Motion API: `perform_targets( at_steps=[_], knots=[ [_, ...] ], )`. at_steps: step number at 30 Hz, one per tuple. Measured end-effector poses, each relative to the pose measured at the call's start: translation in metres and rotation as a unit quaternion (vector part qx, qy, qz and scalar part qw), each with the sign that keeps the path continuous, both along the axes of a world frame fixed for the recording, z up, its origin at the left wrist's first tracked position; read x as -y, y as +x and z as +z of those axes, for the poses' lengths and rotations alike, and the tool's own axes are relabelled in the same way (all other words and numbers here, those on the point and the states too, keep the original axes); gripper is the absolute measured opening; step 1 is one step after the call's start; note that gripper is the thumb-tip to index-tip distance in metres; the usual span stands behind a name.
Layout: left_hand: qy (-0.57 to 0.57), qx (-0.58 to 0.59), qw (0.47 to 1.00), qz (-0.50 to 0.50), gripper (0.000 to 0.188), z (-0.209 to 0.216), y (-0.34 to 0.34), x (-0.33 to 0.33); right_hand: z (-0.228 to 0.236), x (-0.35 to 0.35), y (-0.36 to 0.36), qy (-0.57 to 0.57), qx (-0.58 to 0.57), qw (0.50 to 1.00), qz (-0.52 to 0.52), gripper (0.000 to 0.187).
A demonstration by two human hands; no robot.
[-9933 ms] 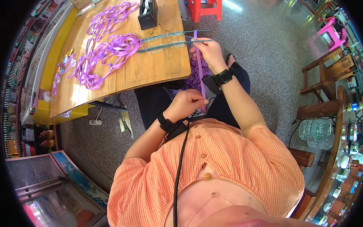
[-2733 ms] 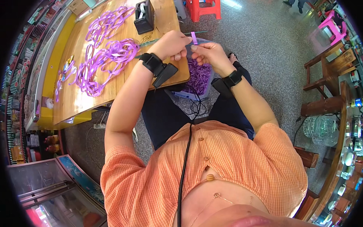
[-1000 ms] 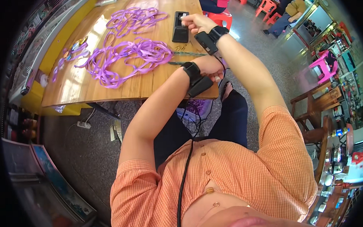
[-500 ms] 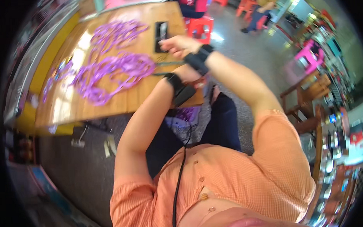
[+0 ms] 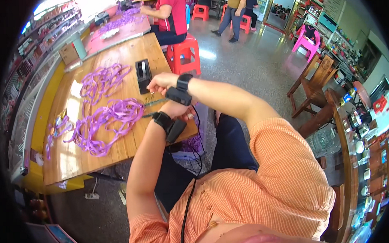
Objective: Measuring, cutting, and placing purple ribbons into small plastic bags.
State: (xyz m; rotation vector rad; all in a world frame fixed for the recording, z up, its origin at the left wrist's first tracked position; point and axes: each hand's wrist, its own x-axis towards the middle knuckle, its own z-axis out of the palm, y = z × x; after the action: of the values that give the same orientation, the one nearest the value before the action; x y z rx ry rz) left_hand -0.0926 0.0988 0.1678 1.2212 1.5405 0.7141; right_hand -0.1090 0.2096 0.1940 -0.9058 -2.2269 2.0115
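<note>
My right hand (image 5: 164,81) is closed in a pinch at the near end of a long black tray (image 5: 142,74) on the wooden table; whatever is between its fingertips is too small to make out. Just below it, my left hand (image 5: 179,110) is partly covered by the right wrist's black band and device. Its visible fingers are curled in near the table edge, their contents hidden. Two thin dark strips (image 5: 154,102) run from beside the left hand toward a looped heap of purple ribbon (image 5: 104,124). Small gold-coloured bits (image 5: 149,98) lie by the tray.
A second ribbon pile (image 5: 103,82) lies farther back on the table (image 5: 118,152). Below the edge stands a pale bin (image 5: 187,155) with purple material. Beyond are a seated person in red (image 5: 173,15), a red stool (image 5: 185,53) and a wooden chair (image 5: 315,83). A black cable (image 5: 187,211) hangs down my front.
My view has shifted, showing more of the room. My right hand has come from beside the middle of the tray to its near end. The left hand stays by the dark strips.
</note>
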Motion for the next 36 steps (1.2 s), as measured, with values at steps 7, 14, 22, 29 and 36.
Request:
perform_targets(
  at_steps=[7, 14, 22, 29, 36],
  knots=[
    [0.013, 0.035, 0.999, 0.003, 0.021, 0.021, 0.006, 0.019, 0.027, -0.001, 0.073, -0.066, -0.108, 0.992, 0.015, 0.017],
    [0.024, 0.048, 0.998, -0.02, 0.027, 0.007, -0.005, 0.015, 0.028, -0.044, 0.144, 0.116, -0.085, 0.986, 0.088, 0.021],
    [0.02, 0.041, 0.999, 0.006, 0.029, 0.004, -0.003, 0.013, 0.022, -0.073, 0.153, 0.309, -0.007, 0.917, 0.253, 0.021],
    [0.008, 0.063, 0.998, 0.027, 0.027, 0.01, 0.002, 0.014, 0.024, -0.076, 0.136, 0.364, 0.019, 0.874, 0.321, 0.02],
    [0.013, 0.06, 0.998, 0.028, 0.026, 0.01, 0.001, 0.016, 0.019, -0.069, 0.128, 0.383, 0.051, 0.866, 0.317, 0.021]
  ],
)
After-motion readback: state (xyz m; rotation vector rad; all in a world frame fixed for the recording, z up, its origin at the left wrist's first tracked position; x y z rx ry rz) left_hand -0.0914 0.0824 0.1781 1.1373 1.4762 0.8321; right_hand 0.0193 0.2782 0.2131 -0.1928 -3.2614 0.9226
